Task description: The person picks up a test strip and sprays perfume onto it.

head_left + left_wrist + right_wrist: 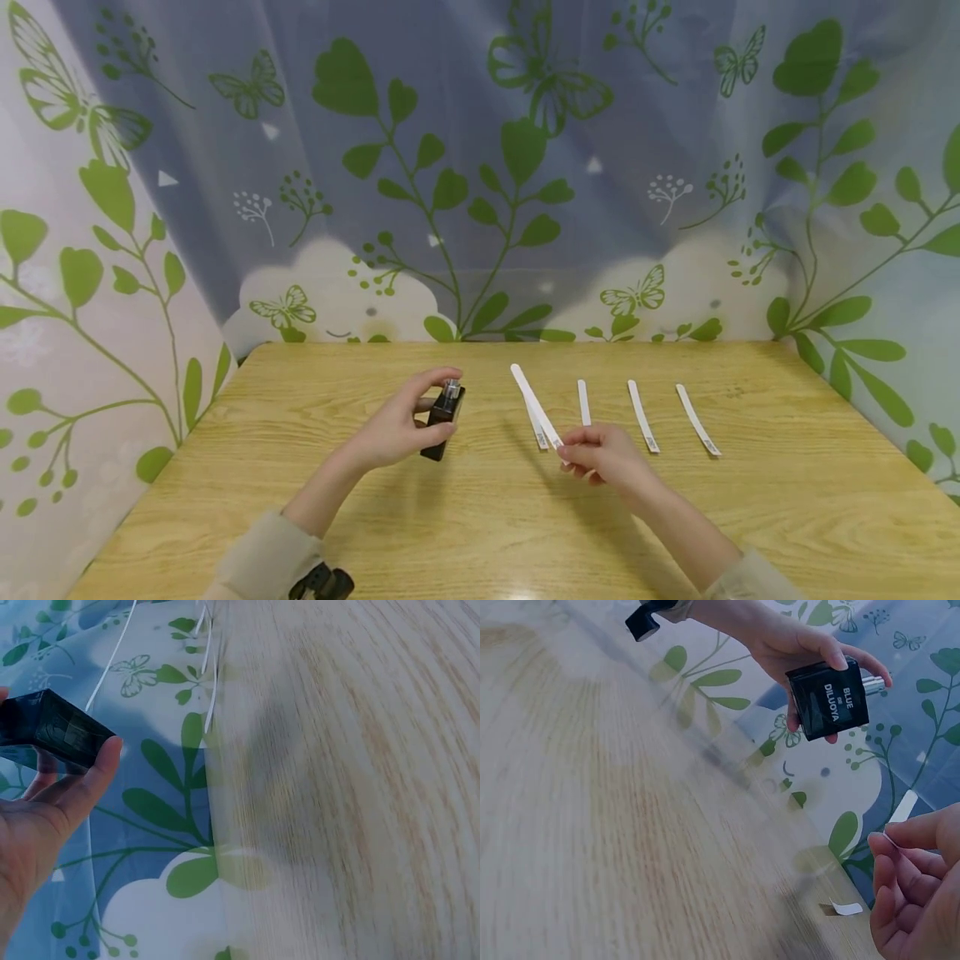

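Observation:
My left hand [401,425] grips a dark square perfume bottle [444,414], its index finger at the silver spray top [452,387]. White lettering on the bottle [829,701] reads "BLUE DE DILUOYA" in the right wrist view. Between thumb and fingers my right hand [607,454] pinches the lower end of a white paper test strip [534,400], raised and slanting up to the left. Another strip [542,437] lies on the table just behind it, partly covered in the head view. The spray top and the held strip are apart.
More white strips lie in a row to the right: one [583,400] partly hidden by my right hand, then a second [641,417] and a third [697,419]. The wooden table [300,467] ends at a patterned curtain [480,208] behind.

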A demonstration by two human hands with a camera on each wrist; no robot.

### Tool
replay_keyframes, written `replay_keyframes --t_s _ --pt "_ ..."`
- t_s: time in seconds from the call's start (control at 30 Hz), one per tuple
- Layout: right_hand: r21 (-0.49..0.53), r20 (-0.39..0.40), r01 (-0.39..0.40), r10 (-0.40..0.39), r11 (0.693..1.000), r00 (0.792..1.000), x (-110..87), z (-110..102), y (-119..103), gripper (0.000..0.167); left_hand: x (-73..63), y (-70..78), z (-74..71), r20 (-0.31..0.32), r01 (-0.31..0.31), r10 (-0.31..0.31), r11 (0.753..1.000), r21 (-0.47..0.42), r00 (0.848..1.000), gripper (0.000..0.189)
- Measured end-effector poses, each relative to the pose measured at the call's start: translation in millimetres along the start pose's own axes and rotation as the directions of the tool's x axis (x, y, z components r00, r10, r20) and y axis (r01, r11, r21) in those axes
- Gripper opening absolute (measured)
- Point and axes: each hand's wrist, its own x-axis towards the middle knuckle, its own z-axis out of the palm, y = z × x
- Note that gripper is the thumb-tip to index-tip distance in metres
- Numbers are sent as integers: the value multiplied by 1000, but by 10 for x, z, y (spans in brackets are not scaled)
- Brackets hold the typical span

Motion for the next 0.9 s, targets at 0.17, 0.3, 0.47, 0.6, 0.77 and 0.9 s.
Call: replay_keyframes --t_s 0.17,0.3,0.47,0.6,0.77,0.9 --pt "-1 10 -6 6 1000 1000 -80 35 -32 17 5 13 10 5 -10 10 1000 16 1000 59" --pt "8 24 -19 18 1000 1000 -147 74 -46 18 15 5 26 -2 -11 11 997 80 1000 59" --pt "40 71 -18 15 999 997 -242 113 -49 19 31 -20 36 -11 -22 24 989 145 1000 57" --pt "76 99 -8 0 997 995 -280 138 -43 18 32 -34 46 -14 -52 57 968 247 998 57" --pt "81 97 -16 8 997 995 -273 153 -29 18 25 -32 72 -27 -67 83 922 381 996 57" --pt "77 93 -30 22 997 995 -269 163 -20 17 34 -19 90 -31 -60 78 915 399 996 56"
